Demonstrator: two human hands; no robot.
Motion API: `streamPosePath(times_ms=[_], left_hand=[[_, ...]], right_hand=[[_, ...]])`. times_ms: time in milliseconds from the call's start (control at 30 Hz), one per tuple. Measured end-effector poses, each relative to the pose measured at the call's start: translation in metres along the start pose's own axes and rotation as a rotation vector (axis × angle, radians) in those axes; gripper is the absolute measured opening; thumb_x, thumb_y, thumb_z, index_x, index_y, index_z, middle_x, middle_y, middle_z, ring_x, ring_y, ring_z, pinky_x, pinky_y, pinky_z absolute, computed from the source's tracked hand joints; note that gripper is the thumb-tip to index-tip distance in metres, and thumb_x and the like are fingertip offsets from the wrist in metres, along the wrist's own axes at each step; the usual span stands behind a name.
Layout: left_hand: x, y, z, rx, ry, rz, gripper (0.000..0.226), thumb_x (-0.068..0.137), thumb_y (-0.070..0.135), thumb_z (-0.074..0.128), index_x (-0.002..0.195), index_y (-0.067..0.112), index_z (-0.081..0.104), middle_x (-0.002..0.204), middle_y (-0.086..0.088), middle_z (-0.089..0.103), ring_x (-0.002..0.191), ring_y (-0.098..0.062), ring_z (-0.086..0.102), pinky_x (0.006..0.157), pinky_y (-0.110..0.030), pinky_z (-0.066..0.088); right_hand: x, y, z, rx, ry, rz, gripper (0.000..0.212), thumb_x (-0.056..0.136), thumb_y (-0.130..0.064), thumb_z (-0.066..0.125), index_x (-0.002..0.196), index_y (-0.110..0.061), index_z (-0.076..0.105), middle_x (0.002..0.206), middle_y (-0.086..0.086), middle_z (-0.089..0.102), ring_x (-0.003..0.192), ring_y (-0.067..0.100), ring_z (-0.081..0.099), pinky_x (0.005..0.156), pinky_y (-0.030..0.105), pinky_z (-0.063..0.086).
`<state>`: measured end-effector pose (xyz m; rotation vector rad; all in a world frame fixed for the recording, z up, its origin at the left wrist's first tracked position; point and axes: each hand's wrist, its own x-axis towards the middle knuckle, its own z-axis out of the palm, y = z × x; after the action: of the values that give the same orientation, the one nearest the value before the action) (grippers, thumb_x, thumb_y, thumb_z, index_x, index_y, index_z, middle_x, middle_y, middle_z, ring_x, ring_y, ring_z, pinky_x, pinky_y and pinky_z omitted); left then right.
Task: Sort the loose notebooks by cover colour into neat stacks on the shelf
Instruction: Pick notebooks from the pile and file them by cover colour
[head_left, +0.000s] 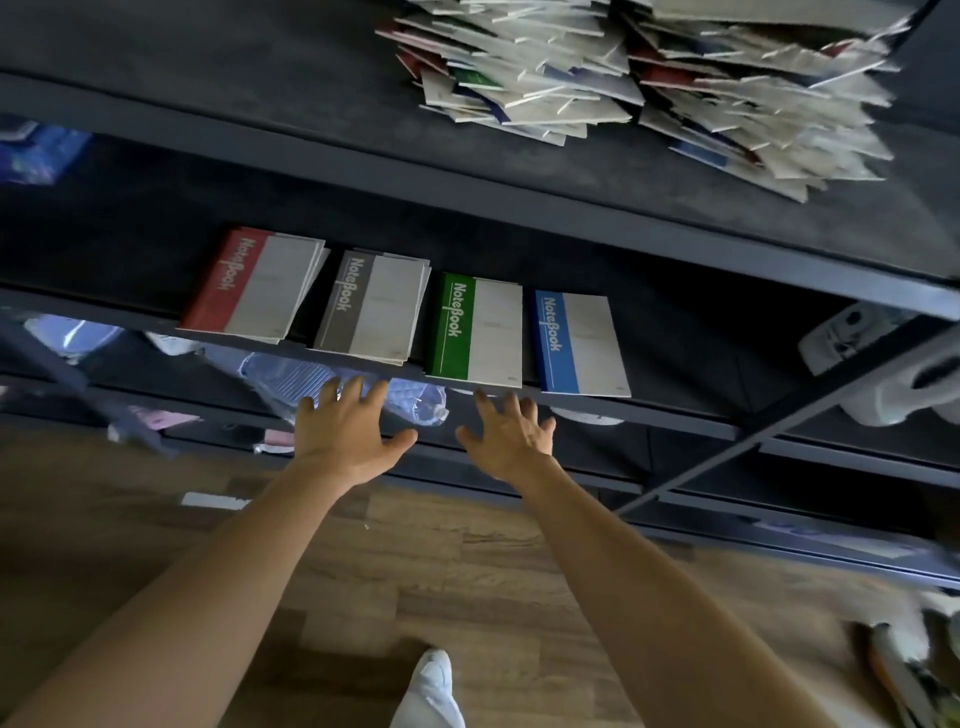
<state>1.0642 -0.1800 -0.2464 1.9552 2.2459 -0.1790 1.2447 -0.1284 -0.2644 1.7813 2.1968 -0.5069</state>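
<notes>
Four notebook stacks lie side by side on the middle shelf (675, 332): a red stack (249, 283), a grey stack (371, 306), a green notebook (474, 330) and a blue notebook (581, 343). A messy heap of loose notebooks (649, 78) lies on the top shelf at the upper right. My left hand (348, 431) hovers with fingers spread just below the shelf edge, under the grey stack. My right hand (511, 434) is spread the same way below the green notebook. Neither hand holds anything.
A crumpled plastic bottle (415, 405) and other clutter lie on the lower shelf behind my hands. White shoes (883, 384) sit on the right of the shelf unit. The floor (467, 571) is wood, and my white shoe (431, 691) shows at the bottom.
</notes>
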Motion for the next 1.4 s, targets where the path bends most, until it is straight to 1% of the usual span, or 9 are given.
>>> streamPosePath(times_ms=[167, 367, 500, 600, 700, 800, 933, 1200, 1400], left_hand=[[-0.054, -0.014, -0.016, -0.029, 0.013, -0.012, 0.069, 0.085, 0.066, 0.039, 0.142, 0.027, 0.032, 0.147, -0.003, 0.032, 0.137, -0.029, 0.027, 0.104, -0.047, 0.032], [-0.108, -0.032, -0.051, -0.013, 0.118, 0.03, 0.068, 0.085, 0.065, 0.042, 0.138, 0.022, 0.038, 0.142, -0.002, 0.041, 0.132, -0.028, 0.035, 0.102, -0.043, 0.035], [-0.124, -0.039, -0.093, -0.045, 0.207, 0.036, 0.066, 0.086, 0.063, 0.043, 0.138, 0.021, 0.038, 0.142, -0.002, 0.039, 0.13, -0.027, 0.035, 0.1, -0.041, 0.036], [-0.13, -0.04, -0.131, -0.03, 0.259, 0.014, 0.07, 0.086, 0.065, 0.041, 0.14, 0.021, 0.035, 0.144, -0.004, 0.036, 0.131, -0.029, 0.034, 0.1, -0.041, 0.036], [-0.128, -0.038, -0.168, -0.067, 0.339, 0.013, 0.065, 0.087, 0.062, 0.044, 0.135, 0.02, 0.039, 0.141, -0.004, 0.037, 0.129, -0.029, 0.034, 0.097, -0.041, 0.035], [-0.115, -0.034, -0.197, -0.058, 0.387, 0.033, 0.067, 0.087, 0.062, 0.043, 0.139, 0.021, 0.036, 0.145, -0.004, 0.034, 0.132, -0.028, 0.032, 0.101, -0.042, 0.032], [-0.08, -0.028, -0.221, -0.038, 0.434, 0.054, 0.07, 0.087, 0.063, 0.041, 0.143, 0.021, 0.032, 0.149, -0.003, 0.031, 0.135, -0.028, 0.03, 0.104, -0.043, 0.031], [0.024, -0.006, -0.268, 0.044, 0.486, 0.073, 0.068, 0.085, 0.066, 0.041, 0.138, 0.023, 0.038, 0.141, -0.002, 0.039, 0.131, -0.027, 0.035, 0.1, -0.042, 0.035], [0.086, 0.004, -0.293, -0.015, 0.508, 0.055, 0.063, 0.086, 0.065, 0.04, 0.133, 0.023, 0.043, 0.133, -0.002, 0.047, 0.123, -0.027, 0.043, 0.095, -0.04, 0.037]], right_hand=[[-0.065, -0.02, -0.014, -0.05, 0.045, 0.007, 0.065, 0.094, -0.059, 0.032, 0.15, -0.034, 0.01, 0.156, 0.008, 0.012, 0.143, 0.035, 0.011, 0.11, 0.059, 0.016], [-0.133, -0.037, -0.045, -0.055, 0.166, -0.029, 0.063, 0.093, -0.057, 0.035, 0.148, -0.031, 0.017, 0.154, 0.009, 0.015, 0.141, 0.035, 0.013, 0.108, 0.058, 0.019], [-0.164, -0.045, -0.085, -0.064, 0.264, -0.035, 0.064, 0.094, -0.057, 0.035, 0.148, -0.028, 0.017, 0.151, 0.01, 0.02, 0.14, 0.035, 0.017, 0.107, 0.057, 0.021], [-0.182, -0.049, -0.124, -0.034, 0.33, -0.036, 0.065, 0.094, -0.058, 0.035, 0.148, -0.027, 0.018, 0.152, 0.011, 0.021, 0.14, 0.035, 0.016, 0.109, 0.058, 0.019], [-0.19, -0.049, -0.161, -0.013, 0.381, -0.039, 0.066, 0.093, -0.059, 0.034, 0.148, -0.027, 0.019, 0.152, 0.011, 0.021, 0.14, 0.035, 0.016, 0.109, 0.058, 0.019], [-0.185, -0.047, -0.19, -0.019, 0.425, -0.055, 0.066, 0.093, -0.06, 0.033, 0.149, -0.026, 0.019, 0.153, 0.012, 0.021, 0.14, 0.035, 0.016, 0.108, 0.057, 0.02], [-0.156, -0.042, -0.223, -0.015, 0.486, -0.051, 0.063, 0.093, -0.059, 0.034, 0.146, -0.025, 0.024, 0.149, 0.013, 0.027, 0.138, 0.035, 0.02, 0.107, 0.057, 0.022], [-0.062, -0.028, -0.299, 0.017, 0.541, -0.072, 0.06, 0.092, -0.056, 0.037, 0.144, -0.027, 0.027, 0.149, 0.011, 0.029, 0.137, 0.034, 0.022, 0.106, 0.056, 0.023], [0.0, -0.028, -0.342, -0.053, 0.561, -0.101, 0.061, 0.094, -0.056, 0.034, 0.146, -0.025, 0.024, 0.148, 0.012, 0.03, 0.136, 0.034, 0.026, 0.104, 0.055, 0.025]])
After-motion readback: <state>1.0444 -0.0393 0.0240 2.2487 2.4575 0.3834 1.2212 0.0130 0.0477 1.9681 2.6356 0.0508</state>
